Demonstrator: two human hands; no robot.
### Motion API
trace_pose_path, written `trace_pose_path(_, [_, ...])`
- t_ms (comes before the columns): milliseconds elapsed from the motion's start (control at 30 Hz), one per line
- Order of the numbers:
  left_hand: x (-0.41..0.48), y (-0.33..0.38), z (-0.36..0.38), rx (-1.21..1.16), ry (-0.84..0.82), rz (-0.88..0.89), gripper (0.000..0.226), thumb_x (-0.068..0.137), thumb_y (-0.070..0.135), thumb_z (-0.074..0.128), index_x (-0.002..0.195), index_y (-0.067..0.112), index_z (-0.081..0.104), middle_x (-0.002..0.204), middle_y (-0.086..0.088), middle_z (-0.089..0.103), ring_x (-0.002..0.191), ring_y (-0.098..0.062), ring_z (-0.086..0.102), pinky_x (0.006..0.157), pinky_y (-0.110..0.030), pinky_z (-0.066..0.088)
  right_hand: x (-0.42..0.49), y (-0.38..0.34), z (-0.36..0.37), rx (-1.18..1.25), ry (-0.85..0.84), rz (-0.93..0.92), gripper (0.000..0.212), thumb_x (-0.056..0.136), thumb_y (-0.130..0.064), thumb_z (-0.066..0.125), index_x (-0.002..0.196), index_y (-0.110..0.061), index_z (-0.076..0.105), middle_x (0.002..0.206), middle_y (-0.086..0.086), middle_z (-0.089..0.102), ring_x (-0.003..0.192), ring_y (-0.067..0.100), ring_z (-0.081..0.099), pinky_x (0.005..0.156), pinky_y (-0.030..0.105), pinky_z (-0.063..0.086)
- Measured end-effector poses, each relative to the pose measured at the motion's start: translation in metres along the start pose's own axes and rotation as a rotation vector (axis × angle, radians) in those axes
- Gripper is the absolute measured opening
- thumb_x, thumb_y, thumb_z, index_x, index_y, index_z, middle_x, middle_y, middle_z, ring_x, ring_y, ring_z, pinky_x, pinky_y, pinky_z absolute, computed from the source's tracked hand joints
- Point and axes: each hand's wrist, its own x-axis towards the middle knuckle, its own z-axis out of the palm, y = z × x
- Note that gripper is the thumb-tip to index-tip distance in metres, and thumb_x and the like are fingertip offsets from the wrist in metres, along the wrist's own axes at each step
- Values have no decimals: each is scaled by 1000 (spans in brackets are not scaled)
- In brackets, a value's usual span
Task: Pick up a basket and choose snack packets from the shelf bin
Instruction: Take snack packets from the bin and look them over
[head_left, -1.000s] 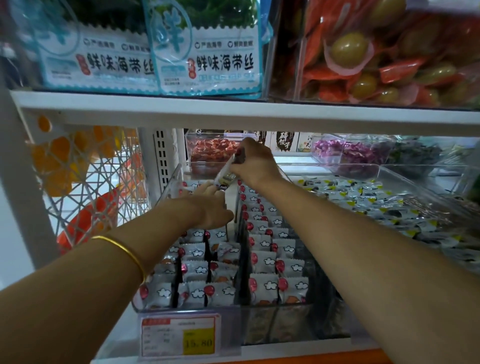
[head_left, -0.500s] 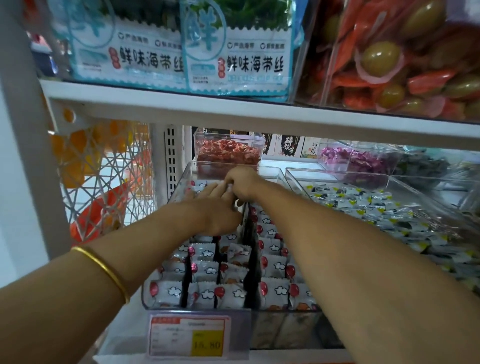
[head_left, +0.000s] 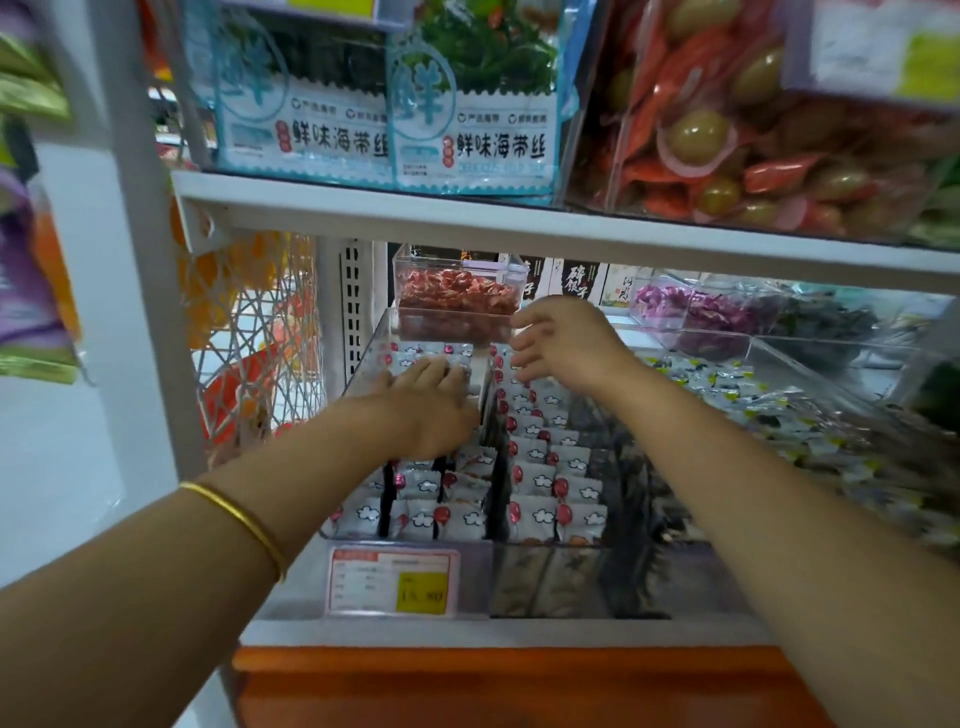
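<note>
Snack packets (head_left: 540, 515) were touched by the flat left hand (head_left: 432, 408); the right hand (head_left: 567, 339) was held spread above them, empty.

Dim, even shop light — soft motion blur throughout, wide-angle bowing and smear at the edges.

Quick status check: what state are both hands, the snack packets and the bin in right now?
Left hand: open, fingers flat on packets in the left compartment.
Right hand: open, fingers spread, empty, over the right compartment.
Snack packets: standing in rows.
Clear bin: open-topped, well stocked.
</note>
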Motion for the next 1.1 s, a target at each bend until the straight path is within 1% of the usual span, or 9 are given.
trace_pose_path(100, [-29,13,1,-154,159,70,51,99,30,30,146,12,24,156,-8,17,143,-24,12,115,-48,10,-44,3,-8,82,21,-43,30,93,11,36,105,-8,56,98,17,61,86,28,63,65,29,59])
trace_pose_path(167, [-48,22,1,-196,162,168,47,99,27,32,145,17,29,155,-5,22,142,-23,15,115,-48,12,-68,6,-10,104,35,-55,29,94,9,37,100,-11,56,96,16,62,84,28,65,63,30,59])
trace_pose_path(300, [-67,26,4,98,-16,238,48,101,33,19,146,18,24,158,-3,10,145,-20,1,113,-58,5,-97,15,-10,-32,45,-95,24,91,6,47,99,-10,63,89,5,64,76,19,66,54,24,56])
trace_pose_path(433, [-72,21,7,101,-3,119,52,100,41,13,148,21,19,159,-1,-1,145,-14,-7,113,-54,-3,-112,13,-10,-203,-20,-218,13,85,-5,64,92,-14,71,76,-16,59,71,-3,57,57,5,44])
trace_pose_path(567, [-75,23,14,52,44,97,53,99,43,11,149,25,9,159,2,-3,144,-12,-9,114,-47,-6,-120,12,0,-559,-138,-313,13,85,-27,66,92,-18,72,79,-8,60,72,8,53,64,25,41])
trace_pose_path(700, [-78,27,17,-4,122,93,53,99,43,12,150,25,9,159,3,0,144,-11,-7,114,-44,-5,-120,13,12,-792,-39,-391,15,87,-33,62,92,-21,69,86,-4,49,90,16,47,66,29,38])
trace_pose_path(833, [-89,31,12,-129,274,129,50,100,38,20,147,21,26,158,-2,12,145,-14,4,116,-39,1,-119,12,11,-581,46,-353,8,89,-20,58,83,-17,62,86,-7,52,86,15,54,70,32,46])
trace_pose_path(933, [-102,35,3,-353,499,215,43,100,29,33,137,11,44,150,-8,33,139,-15,23,105,-15,10,-120,5,2,-335,147,-329,11,92,-15,52,84,-9,58,84,1,58,76,17,55,71,39,49])
trace_pose_path(1100, [-121,41,-9,-676,453,217,43,94,35,45,135,20,47,124,7,52,103,-2,50,77,-3,37,-124,-4,-14,-6,345,-335,13,94,-12,50,81,-12,52,77,2,57,60,0,51,55,15,40])
